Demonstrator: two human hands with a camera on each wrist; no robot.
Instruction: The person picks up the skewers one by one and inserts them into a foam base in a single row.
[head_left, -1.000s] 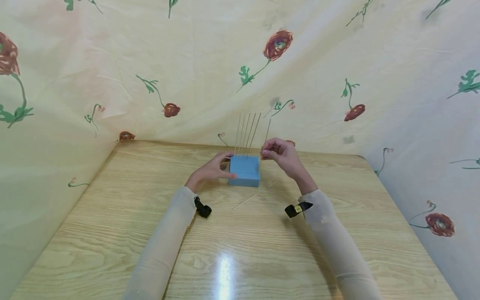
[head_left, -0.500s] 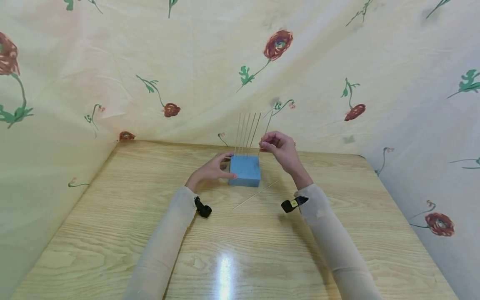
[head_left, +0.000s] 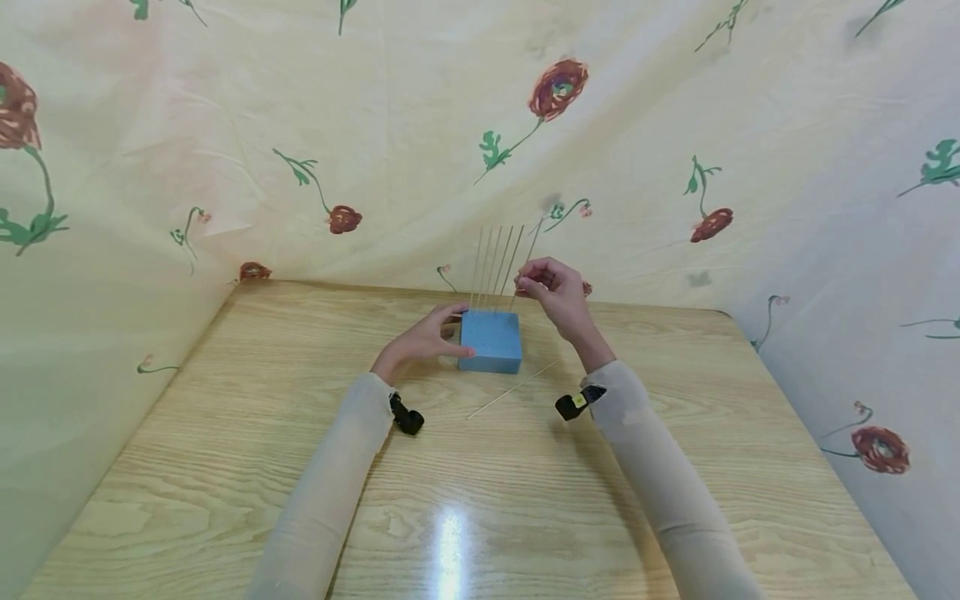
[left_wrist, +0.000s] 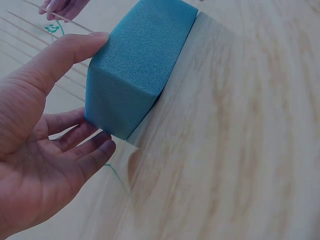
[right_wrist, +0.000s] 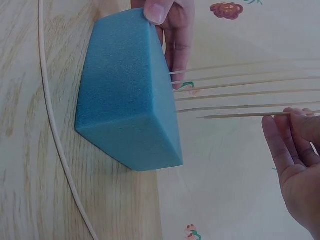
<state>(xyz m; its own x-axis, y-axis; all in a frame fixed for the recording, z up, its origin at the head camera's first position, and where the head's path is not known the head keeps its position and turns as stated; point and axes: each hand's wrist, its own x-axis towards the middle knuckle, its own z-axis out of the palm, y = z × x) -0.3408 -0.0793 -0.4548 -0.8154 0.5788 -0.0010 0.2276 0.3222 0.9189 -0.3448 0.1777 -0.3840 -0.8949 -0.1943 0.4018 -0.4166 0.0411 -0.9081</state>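
A blue foam block sits on the table with several thin wooden skewers standing in a row along its back edge. My left hand grips the block's left side, thumb at the front and fingers round the back, as the left wrist view shows. Above the block's right back part, my right hand pinches another skewer between thumb and fingers. That skewer leans a little, and its pointed tip is just short of the foam in the right wrist view, beside the end of the row.
One loose skewer lies slantwise on the wooden table in front of the block. A flowered cloth hangs behind the table and along both sides. Each wrist carries a black camera strap.
My right hand has moved up and left with its skewer, from beside the block's right edge to above its back edge, near the row. The left hand and the block stay put.
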